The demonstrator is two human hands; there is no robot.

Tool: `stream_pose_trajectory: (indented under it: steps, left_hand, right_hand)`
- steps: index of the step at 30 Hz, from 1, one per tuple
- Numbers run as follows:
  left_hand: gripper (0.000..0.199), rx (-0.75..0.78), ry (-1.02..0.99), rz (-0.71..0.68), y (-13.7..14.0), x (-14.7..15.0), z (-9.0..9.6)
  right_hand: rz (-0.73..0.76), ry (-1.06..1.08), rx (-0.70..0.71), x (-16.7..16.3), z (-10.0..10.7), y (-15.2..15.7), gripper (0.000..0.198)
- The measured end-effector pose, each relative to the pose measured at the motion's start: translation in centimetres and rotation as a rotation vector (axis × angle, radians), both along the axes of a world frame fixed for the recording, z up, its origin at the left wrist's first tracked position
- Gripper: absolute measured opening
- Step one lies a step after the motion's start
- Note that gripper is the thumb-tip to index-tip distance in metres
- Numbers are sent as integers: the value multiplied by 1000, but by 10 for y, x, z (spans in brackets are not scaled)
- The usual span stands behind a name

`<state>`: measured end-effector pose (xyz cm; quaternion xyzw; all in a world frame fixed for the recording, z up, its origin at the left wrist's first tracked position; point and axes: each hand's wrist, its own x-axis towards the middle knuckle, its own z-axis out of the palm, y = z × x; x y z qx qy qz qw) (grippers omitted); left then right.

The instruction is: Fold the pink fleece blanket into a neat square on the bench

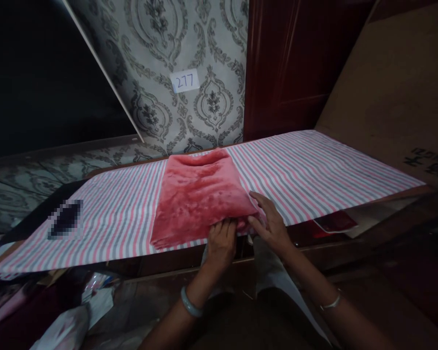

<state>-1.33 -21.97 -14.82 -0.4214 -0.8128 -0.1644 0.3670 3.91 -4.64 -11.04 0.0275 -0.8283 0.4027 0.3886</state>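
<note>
A folded red plush blanket (200, 194) lies on a striped cloth (295, 175) spread over a long, narrow table. My left hand (222, 240) rests at the blanket's front edge, its fingers laid flat on the plush and its thumb hidden. At the right front corner is my right hand (272, 226), with thumb and fingers spread to either side of the blanket's edge. Some layers of the fold bulge out between the two hands. A light bracelet (191, 302) circles my left wrist, and a thin bangle (331, 300) my right.
A dark screen (54, 73) stands at the back left. To the right leans a large cardboard box (397, 82). A paper marked 277 (184, 80) is on the patterned wall. Under the table's right front edge shows a red item (336, 222). Plastic bags (67, 328) lie lower left.
</note>
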Motion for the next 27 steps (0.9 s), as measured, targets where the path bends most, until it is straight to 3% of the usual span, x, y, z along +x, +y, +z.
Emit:
stream_pose_trajectory:
  steps: [3,8,12,17,22,27]
  left_hand:
    - [40,-65,-32,45,2,5,-4]
    - [41,-125,1,63,0,9,-8]
    - [42,-105,18,60,-1,12,-9]
    - [40,-100,-16,156,1,20,-8]
    - [38,-68,-31,165,3,20,-8]
    - [43,-30,-54,113,0,16,-7]
  right_hand:
    - [72,-49,107,-7,-10,-6,60]
    - [49,-50,266,-10,-20,-18,59]
    - [3,-54,363,-8,-4,-17,51]
    - [2,-241,459,-16,19,-19,71]
    - [-52,-346,618,-25,32,-26,72]
    - [20,-320,662,-36,40,-20,67]
